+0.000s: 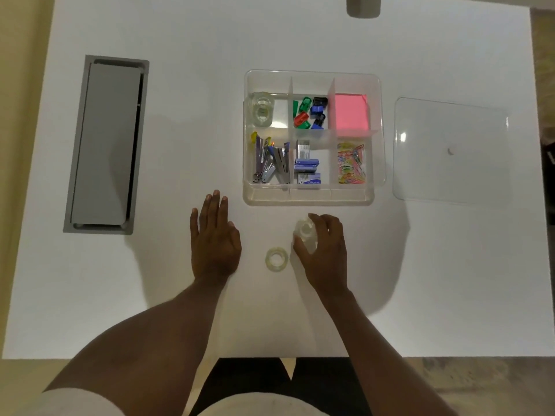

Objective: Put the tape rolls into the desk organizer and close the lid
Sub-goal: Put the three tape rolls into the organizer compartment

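A clear desk organizer (309, 197) with several compartments stands open on the white table. Its top-left compartment holds stacked clear tape rolls (262, 109). My right hand (326, 255) is just in front of the organizer, fingers closed around a clear tape roll (304, 231) held on edge. One more tape roll (277, 258) lies flat on the table between my hands. My left hand (214, 238) rests flat on the table, fingers spread, holding nothing. The clear lid (450, 151) lies flat to the right of the organizer.
Other compartments hold staplers (271, 163), staple boxes (307, 165), coloured binder clips (310, 112), pink sticky notes (350, 114) and paper clips (350, 163). A grey cable hatch (108, 145) is set into the table at the left. A grey object (363, 6) sits at the far edge.
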Demonstrator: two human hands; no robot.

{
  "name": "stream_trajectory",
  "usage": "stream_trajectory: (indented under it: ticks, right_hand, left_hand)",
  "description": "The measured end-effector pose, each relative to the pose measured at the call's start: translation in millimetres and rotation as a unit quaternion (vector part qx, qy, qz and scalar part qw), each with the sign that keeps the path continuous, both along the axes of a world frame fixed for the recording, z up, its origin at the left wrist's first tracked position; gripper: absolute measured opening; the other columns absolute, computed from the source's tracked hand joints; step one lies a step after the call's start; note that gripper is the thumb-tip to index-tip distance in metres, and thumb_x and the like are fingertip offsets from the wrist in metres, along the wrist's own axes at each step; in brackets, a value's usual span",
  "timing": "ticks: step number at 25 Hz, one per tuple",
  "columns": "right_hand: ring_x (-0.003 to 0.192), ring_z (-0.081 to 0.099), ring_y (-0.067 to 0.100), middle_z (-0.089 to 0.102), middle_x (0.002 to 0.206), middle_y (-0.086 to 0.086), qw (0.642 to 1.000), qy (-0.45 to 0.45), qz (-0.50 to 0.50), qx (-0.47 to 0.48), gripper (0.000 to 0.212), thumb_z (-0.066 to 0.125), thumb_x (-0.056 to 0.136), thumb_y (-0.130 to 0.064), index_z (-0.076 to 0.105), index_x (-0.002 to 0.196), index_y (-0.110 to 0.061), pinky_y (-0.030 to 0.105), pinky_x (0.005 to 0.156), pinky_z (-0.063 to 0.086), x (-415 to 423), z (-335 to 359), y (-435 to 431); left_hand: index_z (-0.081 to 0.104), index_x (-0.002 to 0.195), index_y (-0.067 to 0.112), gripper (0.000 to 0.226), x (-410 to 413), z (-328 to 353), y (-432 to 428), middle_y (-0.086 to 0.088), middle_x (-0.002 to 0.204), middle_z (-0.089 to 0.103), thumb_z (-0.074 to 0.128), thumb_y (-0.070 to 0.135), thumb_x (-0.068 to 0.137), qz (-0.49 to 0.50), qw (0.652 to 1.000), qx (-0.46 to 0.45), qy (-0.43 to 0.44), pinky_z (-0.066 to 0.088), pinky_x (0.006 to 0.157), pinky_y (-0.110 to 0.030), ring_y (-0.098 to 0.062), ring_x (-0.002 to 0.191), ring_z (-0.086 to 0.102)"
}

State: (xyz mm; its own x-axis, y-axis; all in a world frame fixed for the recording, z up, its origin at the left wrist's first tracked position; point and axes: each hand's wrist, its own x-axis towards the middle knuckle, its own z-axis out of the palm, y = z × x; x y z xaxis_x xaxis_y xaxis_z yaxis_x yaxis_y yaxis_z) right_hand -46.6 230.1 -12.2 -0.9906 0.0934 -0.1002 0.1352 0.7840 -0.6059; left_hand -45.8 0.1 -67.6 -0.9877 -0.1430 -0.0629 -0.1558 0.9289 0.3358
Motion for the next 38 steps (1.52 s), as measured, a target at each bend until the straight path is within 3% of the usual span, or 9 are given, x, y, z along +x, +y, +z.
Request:
stream_trajectory:
  ticks: [5,9,13,18,21,24,31,38]
  right_hand:
    - [0.118,0.053,0.021,0.056,0.125,0.010,0.992,0.116,0.004,-0.048,0.053,0.077,0.083,-0.026,0.058,0.128,-0.007,0.025,0.102,0.046,-67.5,28.3,-25.5]
    - [0.118,0.050,0.017,0.053,0.127,0.011,0.989,0.129,0.032,-0.059,0.051,0.076,0.085,-0.022,0.056,0.130,-0.008,0.019,0.101,0.045,-136.5,44.3,-45.8]
    - [0.112,0.051,0.023,0.046,0.124,0.010,0.990,0.109,0.076,-0.041,0.049,0.073,0.080,-0.012,0.056,0.126,-0.014,0.033,0.096,0.050,-206.1,47.5,-55.2]
    - [0.102,0.056,0.034,0.054,0.120,0.014,0.977,0.041,0.167,0.128,0.051,0.065,0.077,0.005,0.057,0.124,-0.010,0.040,0.096,0.041,-272.1,45.0,-64.6]
    - [0.107,0.056,0.032,0.061,0.114,0.011,0.930,0.023,0.245,0.274,0.045,0.067,0.078,-0.002,0.058,0.121,-0.012,0.044,0.098,0.036,-292.0,36.4,-68.3]
    - [0.110,0.054,0.033,0.064,0.108,0.011,0.903,0.037,0.269,0.332,0.040,0.065,0.078,-0.003,0.061,0.116,-0.012,0.046,0.099,0.034,-296.6,26.5,-69.8]
    - [0.111,0.054,0.032,0.062,0.115,0.010,0.913,0.056,0.248,0.320,0.046,0.067,0.074,-0.003,0.060,0.119,-0.012,0.046,0.098,0.035,-289.7,16.3,-70.2]
    - [0.102,0.056,0.023,0.062,0.108,0.003,0.948,0.181,0.193,0.179,0.035,0.065,0.076,-0.008,0.064,0.109,-0.018,0.038,0.092,0.039,-238.5,36.2,-78.0]
  left_hand:
    - [0.031,0.161,0.012,0.056,-0.9,0.1,-0.3,-0.008,0.173,0.024,0.030,0.026,0.107,-0.001,1.000,-0.004,-0.012,0.016,0.131,-0.051,-0.023,0.162,0.016]
    - [0.028,0.162,0.014,0.057,-1.5,0.5,-0.6,-0.007,0.173,0.023,0.027,0.027,0.107,-0.001,1.000,-0.003,-0.022,0.016,0.131,-0.051,-0.022,0.163,0.014]
    - [0.028,0.163,0.014,0.057,-1.6,1.1,-1.3,-0.007,0.173,0.023,0.026,0.029,0.107,-0.003,1.000,-0.006,-0.026,0.017,0.131,-0.052,-0.022,0.163,0.014]
    - [0.029,0.162,0.015,0.058,-1.8,1.3,-1.0,-0.007,0.173,0.024,0.024,0.032,0.108,-0.004,1.000,-0.002,-0.028,0.020,0.130,-0.053,-0.023,0.162,0.016]
    - [0.027,0.163,0.016,0.058,-2.1,0.3,-1.2,-0.006,0.174,0.021,0.023,0.033,0.108,-0.008,0.999,-0.011,-0.041,0.020,0.130,-0.053,-0.022,0.163,0.013]
    - [0.027,0.163,0.016,0.058,-2.4,-0.5,-1.0,-0.006,0.174,0.021,0.024,0.033,0.108,-0.007,0.999,-0.011,-0.045,0.019,0.131,-0.053,-0.022,0.163,0.012]
    - [0.027,0.164,0.017,0.058,-1.8,-3.1,-1.2,-0.005,0.174,0.020,0.029,0.032,0.107,-0.007,0.999,-0.014,-0.049,0.018,0.131,-0.052,-0.022,0.163,0.011]
    - [0.027,0.163,0.016,0.058,-2.0,-0.8,-0.6,-0.007,0.173,0.023,0.020,0.035,0.108,-0.006,0.999,-0.007,-0.039,0.020,0.131,-0.053,-0.024,0.162,0.016]
